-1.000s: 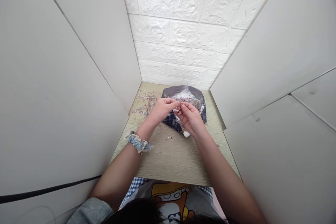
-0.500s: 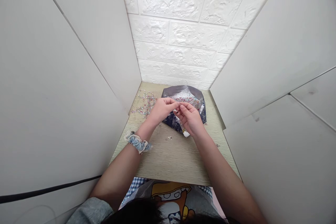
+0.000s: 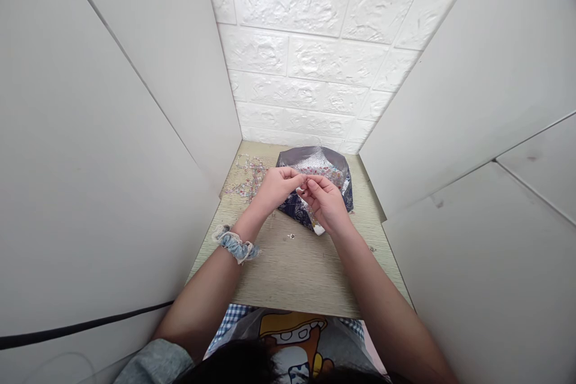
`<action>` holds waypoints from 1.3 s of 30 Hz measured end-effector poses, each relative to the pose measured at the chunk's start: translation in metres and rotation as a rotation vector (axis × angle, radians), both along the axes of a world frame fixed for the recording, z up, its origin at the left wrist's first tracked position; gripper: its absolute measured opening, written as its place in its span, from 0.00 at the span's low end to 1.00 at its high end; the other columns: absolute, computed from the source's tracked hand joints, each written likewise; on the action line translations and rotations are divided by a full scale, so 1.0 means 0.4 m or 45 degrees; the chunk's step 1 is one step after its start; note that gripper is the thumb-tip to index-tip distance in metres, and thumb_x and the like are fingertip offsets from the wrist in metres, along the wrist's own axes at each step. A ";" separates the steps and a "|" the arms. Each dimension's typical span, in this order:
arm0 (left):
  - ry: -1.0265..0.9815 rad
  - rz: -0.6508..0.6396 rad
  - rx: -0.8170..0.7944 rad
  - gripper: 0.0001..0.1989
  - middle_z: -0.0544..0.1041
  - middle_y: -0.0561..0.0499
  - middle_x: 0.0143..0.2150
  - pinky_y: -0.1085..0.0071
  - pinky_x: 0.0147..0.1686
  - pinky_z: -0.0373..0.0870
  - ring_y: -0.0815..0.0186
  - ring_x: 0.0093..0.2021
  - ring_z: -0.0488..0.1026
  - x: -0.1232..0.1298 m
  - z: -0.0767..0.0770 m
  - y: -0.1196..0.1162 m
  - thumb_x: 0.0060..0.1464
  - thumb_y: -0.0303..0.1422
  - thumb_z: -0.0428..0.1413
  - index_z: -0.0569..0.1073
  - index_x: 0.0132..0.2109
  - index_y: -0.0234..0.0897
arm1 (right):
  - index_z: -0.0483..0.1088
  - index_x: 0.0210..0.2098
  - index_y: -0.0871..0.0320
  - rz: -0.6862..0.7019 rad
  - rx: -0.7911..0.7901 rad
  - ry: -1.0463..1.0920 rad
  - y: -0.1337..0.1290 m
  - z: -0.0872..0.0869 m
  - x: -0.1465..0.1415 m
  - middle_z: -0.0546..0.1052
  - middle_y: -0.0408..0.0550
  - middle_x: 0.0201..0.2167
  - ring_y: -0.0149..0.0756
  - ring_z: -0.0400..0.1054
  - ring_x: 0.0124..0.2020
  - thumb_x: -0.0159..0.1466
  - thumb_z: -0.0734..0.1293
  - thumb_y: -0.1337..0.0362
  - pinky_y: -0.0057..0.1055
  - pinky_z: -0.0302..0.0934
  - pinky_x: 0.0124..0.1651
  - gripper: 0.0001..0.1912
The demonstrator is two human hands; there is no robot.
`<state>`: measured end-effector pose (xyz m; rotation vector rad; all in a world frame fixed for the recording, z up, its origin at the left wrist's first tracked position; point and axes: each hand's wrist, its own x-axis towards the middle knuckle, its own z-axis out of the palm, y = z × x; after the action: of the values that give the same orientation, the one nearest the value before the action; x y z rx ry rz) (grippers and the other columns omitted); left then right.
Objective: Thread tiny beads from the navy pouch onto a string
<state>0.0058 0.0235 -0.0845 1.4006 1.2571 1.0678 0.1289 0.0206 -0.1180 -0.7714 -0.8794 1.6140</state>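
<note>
My left hand (image 3: 275, 187) and my right hand (image 3: 324, 203) meet fingertip to fingertip above a dark blue foil bag (image 3: 315, 163) that lies open on the wooden tabletop (image 3: 297, 270). Both pinch something very small between thumb and fingers, likely a bead; it is too small to make out. The bag's silver inside shows several small coloured beads. A blue scrunchie (image 3: 234, 244) sits on my left wrist.
A strewn pile of small beads (image 3: 250, 175) lies at the back left of the table. A few loose beads (image 3: 291, 236) lie near my wrists. White panels close in the left and right sides, a white brick wall (image 3: 306, 66) the back. A black cable (image 3: 81, 327) runs at lower left.
</note>
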 end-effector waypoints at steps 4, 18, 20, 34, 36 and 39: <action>0.028 0.032 0.001 0.12 0.68 0.55 0.20 0.77 0.24 0.56 0.75 0.22 0.61 -0.001 0.003 -0.001 0.42 0.38 0.54 0.69 0.22 0.31 | 0.69 0.28 0.57 -0.009 0.004 -0.023 0.001 -0.002 0.001 0.70 0.40 0.22 0.23 0.62 0.23 0.47 0.70 0.59 0.28 0.62 0.37 0.11; 0.079 0.012 0.049 0.11 0.67 0.55 0.20 0.77 0.24 0.56 0.75 0.23 0.60 -0.001 0.010 -0.005 0.42 0.36 0.52 0.68 0.22 0.32 | 0.69 0.29 0.57 -0.010 0.021 -0.055 0.004 -0.011 -0.002 0.71 0.40 0.23 0.24 0.62 0.24 0.47 0.70 0.59 0.28 0.62 0.36 0.11; 0.085 0.024 0.049 0.11 0.66 0.55 0.20 0.77 0.24 0.55 0.75 0.22 0.59 -0.001 0.008 -0.005 0.42 0.37 0.52 0.67 0.22 0.32 | 0.69 0.29 0.57 -0.016 0.020 -0.060 0.005 -0.011 -0.002 0.71 0.40 0.23 0.24 0.62 0.24 0.47 0.70 0.59 0.28 0.62 0.36 0.12; 0.203 0.057 0.069 0.12 0.66 0.55 0.20 0.77 0.22 0.54 0.75 0.22 0.59 -0.006 0.003 0.000 0.42 0.38 0.52 0.67 0.22 0.32 | 0.69 0.29 0.57 -0.014 0.018 -0.066 0.003 -0.008 0.000 0.71 0.40 0.23 0.24 0.63 0.24 0.47 0.70 0.60 0.27 0.61 0.34 0.11; 0.222 0.048 0.065 0.12 0.67 0.54 0.20 0.77 0.22 0.54 0.75 0.22 0.59 -0.006 0.004 -0.002 0.42 0.38 0.52 0.68 0.22 0.32 | 0.70 0.29 0.57 -0.007 0.020 -0.076 0.003 -0.009 -0.001 0.71 0.40 0.23 0.24 0.63 0.24 0.47 0.70 0.60 0.26 0.61 0.34 0.11; 0.243 0.052 0.055 0.13 0.67 0.54 0.20 0.77 0.22 0.54 0.74 0.22 0.60 -0.004 0.006 -0.004 0.42 0.38 0.52 0.68 0.22 0.32 | 0.70 0.29 0.57 -0.004 0.023 -0.086 0.003 -0.012 -0.003 0.72 0.40 0.23 0.24 0.63 0.24 0.47 0.69 0.60 0.25 0.60 0.33 0.10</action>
<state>0.0041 0.0220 -0.0821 1.5443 1.4119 1.0124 0.1277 0.0218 -0.1230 -0.8180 -0.9390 1.5827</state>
